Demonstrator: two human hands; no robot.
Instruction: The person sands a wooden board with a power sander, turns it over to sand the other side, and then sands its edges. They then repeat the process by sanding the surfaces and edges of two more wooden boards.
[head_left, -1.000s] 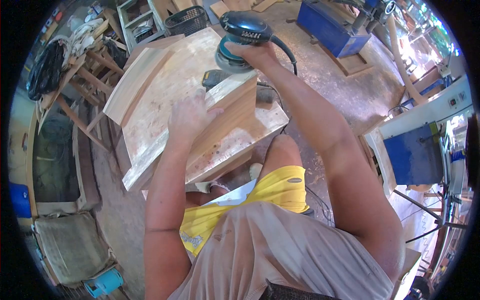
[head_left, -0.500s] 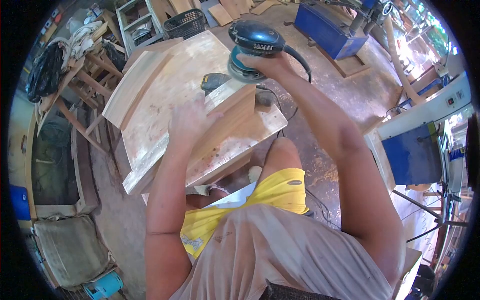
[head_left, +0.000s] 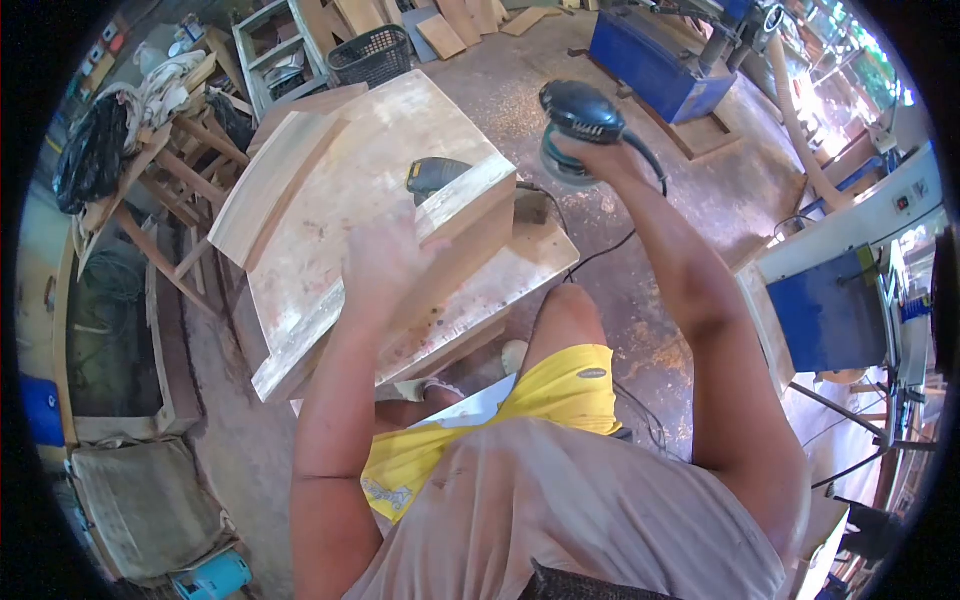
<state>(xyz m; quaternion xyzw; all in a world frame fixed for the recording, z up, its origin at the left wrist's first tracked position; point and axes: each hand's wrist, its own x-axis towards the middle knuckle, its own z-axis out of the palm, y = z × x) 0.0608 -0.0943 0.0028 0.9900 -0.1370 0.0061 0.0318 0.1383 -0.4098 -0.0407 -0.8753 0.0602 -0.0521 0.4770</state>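
My right hand (head_left: 607, 160) is closed around the neck of a random orbital sander (head_left: 580, 112), held in the air past the right end of the wooden workpiece. A thick wooden board (head_left: 470, 215) stands on edge across the worktable (head_left: 400, 110). Over the middle of this board is my left hand (head_left: 385, 258), smeared by motion, its thumb toward the right; whether it grips the wood cannot be made out. Just behind the board lies a dark power tool with a yellow label (head_left: 436, 178), partly hidden by the board.
A curved wooden piece (head_left: 270, 185) lies on the table's left side. The sander's cord (head_left: 615, 245) hangs down by my knee. Beyond are a black basket (head_left: 370, 58), a blue machine base (head_left: 655, 65) and, at left, a wooden trestle (head_left: 165, 200).
My right hand has carried the sander to the right, off the board's end and out over the floor. My left hand stays over the board but is more blurred.
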